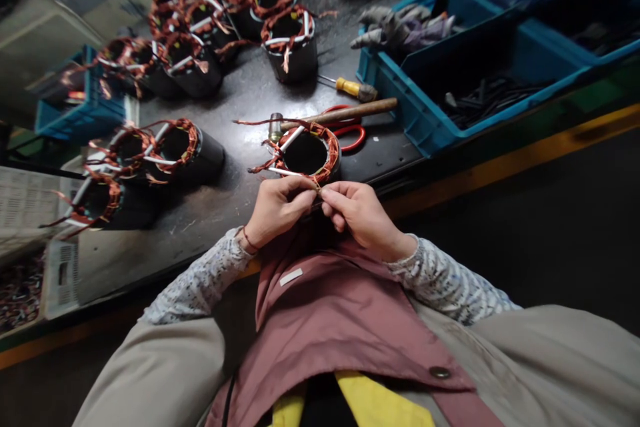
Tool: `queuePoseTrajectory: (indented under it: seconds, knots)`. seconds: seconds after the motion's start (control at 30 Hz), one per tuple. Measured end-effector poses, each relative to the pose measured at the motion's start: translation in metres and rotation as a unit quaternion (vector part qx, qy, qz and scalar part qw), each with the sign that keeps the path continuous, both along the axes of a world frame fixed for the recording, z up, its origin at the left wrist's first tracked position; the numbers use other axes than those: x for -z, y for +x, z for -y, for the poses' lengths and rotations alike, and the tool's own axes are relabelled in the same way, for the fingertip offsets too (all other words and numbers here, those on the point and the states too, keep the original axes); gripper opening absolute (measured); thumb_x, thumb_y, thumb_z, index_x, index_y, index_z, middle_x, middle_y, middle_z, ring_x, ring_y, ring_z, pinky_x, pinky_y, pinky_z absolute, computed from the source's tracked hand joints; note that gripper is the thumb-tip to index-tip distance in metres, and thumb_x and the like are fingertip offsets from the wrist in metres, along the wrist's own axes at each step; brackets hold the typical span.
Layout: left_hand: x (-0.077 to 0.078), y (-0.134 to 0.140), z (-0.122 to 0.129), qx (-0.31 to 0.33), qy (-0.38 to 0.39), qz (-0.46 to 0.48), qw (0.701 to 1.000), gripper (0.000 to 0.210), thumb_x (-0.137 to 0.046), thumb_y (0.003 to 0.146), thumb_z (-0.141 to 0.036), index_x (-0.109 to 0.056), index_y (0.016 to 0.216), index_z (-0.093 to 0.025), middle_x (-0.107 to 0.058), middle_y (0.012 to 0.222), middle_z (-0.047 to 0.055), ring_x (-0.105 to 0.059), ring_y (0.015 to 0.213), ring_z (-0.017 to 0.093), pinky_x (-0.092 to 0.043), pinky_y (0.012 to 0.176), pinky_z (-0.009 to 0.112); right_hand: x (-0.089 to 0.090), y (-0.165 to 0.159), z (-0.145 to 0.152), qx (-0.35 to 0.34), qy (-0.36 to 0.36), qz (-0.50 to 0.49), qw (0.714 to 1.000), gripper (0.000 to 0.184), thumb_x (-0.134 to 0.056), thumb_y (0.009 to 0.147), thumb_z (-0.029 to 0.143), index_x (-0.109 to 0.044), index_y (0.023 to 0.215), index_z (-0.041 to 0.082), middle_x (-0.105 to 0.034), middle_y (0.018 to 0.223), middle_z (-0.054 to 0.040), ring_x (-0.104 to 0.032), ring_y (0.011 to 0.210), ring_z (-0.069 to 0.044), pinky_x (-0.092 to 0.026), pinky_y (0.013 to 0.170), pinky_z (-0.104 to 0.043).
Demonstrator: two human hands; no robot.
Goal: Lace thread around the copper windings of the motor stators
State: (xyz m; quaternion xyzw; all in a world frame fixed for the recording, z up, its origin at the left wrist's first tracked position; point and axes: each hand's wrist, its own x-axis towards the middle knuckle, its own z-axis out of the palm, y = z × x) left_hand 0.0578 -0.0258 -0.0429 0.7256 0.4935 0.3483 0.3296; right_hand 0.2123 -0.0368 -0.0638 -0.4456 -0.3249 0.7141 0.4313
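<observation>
A motor stator point(334, 159), a dark cylinder topped by a ring of copper windings, stands at the table's near edge in front of me. White sleeving point(293, 139) covers some of its leads, whose copper ends stick out to the left. At its near rim my left hand point(280, 208) is closed in a pinch on a thin strand point(317, 182). Opposite it, my right hand point(361, 215) pinches the same strand, fingertips almost touching the left ones. Whether the strand is wire or cord is too small to tell.
Behind the stator lie a hammer point(345, 113), red-handled scissors point(356, 139) and a yellow-handled screwdriver point(355, 89). Blue bins point(410, 97) stand at right, with gloves point(407, 25) on one. More stators point(207, 153) stand left and behind. A pale crate point(63, 277) is at lower left.
</observation>
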Motion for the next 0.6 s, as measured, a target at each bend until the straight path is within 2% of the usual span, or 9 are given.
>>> queuePoseTrajectory:
  seconds: [0.1, 0.2, 0.3, 0.43, 0.6]
  knots:
    - [-0.001, -0.001, -0.001, 0.016, -0.060, 0.040, 0.997, 0.012, -0.057, 0.077, -0.020, -0.068, 0.075, -0.014, -0.064, 0.058, -0.002, -0.053, 0.046, 0.007, -0.042, 0.045, 0.016, 0.003, 0.001, 0.005, -0.006, -0.021, -0.046, 0.999, 0.032, -0.075, 0.067, 0.043, -0.059, 0.068, 0.015, -0.057, 0.053, 0.0058, -0.038, 0.034, -0.002, -0.028, 0.031, -0.015]
    - [-0.001, -0.003, -0.003, 0.030, -0.088, 0.061, 0.994, 0.011, -0.058, 0.077, -0.021, -0.066, 0.076, -0.014, -0.062, 0.058, -0.002, -0.051, 0.044, 0.006, -0.040, 0.042, 0.015, 0.005, 0.001, 0.011, 0.012, -0.012, -0.048, 0.999, 0.035, -0.075, 0.069, 0.046, -0.059, 0.070, 0.015, -0.060, 0.057, 0.0044, -0.041, 0.035, -0.002, -0.029, 0.033, -0.015]
    - [-0.001, -0.004, -0.003, 0.037, -0.076, 0.056, 0.995, 0.011, -0.058, 0.077, -0.021, -0.066, 0.075, -0.014, -0.063, 0.061, -0.001, -0.052, 0.046, 0.006, -0.041, 0.044, 0.015, 0.006, -0.002, 0.015, 0.034, 0.014, -0.024, 0.999, 0.037, -0.074, 0.070, 0.048, -0.063, 0.076, 0.014, -0.064, 0.062, 0.0017, -0.045, 0.037, -0.003, -0.031, 0.035, -0.016]
    - [-0.002, -0.003, -0.002, 0.026, -0.029, 0.026, 0.999, 0.011, -0.059, 0.076, -0.019, -0.068, 0.073, -0.014, -0.065, 0.061, -0.001, -0.055, 0.051, 0.007, -0.045, 0.051, 0.015, 0.006, -0.010, 0.014, 0.062, 0.010, -0.022, 0.998, 0.037, -0.079, 0.064, 0.046, -0.063, 0.076, 0.015, -0.061, 0.058, 0.0031, -0.043, 0.038, -0.003, -0.030, 0.035, -0.016]
    - [-0.002, -0.001, 0.000, 0.007, -0.093, 0.051, 0.994, 0.011, -0.059, 0.074, -0.019, -0.068, 0.070, -0.014, -0.062, 0.054, -0.003, -0.052, 0.045, 0.007, -0.041, 0.045, 0.015, 0.005, -0.014, 0.010, 0.084, -0.034, -0.038, 0.995, 0.029, -0.077, 0.059, 0.037, -0.062, 0.070, 0.015, -0.059, 0.052, 0.0042, -0.038, 0.037, -0.002, -0.025, 0.032, -0.015]
